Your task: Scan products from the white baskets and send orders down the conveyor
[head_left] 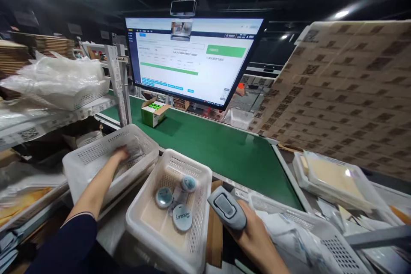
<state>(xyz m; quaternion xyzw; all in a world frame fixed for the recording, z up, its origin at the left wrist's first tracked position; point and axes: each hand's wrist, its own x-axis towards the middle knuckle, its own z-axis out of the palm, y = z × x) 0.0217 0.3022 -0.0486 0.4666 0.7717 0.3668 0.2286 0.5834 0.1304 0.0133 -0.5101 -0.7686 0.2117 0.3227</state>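
Observation:
My right hand (252,232) is wrapped round a grey handheld barcode scanner (227,209), held just right of the middle white basket (135,214). In that basket lie a round pale-blue item marked "Beauty" (182,217), two round lidded containers, one at the left (164,197) and one at the back (189,183), and a small clear packet between them. My left hand (121,154) reaches down into the left white basket (72,167), at some clear plastic packets (136,156). Its fingers are blurred and partly hidden, so any grip is unclear.
Behind the baskets runs a green conveyor belt (205,145) with an open green box (154,112) on it. A large monitor (192,60) hangs above. Plastic bags (61,72) fill a left shelf; another basket (337,244) of packets stands right, near a tall cardboard wall (346,94).

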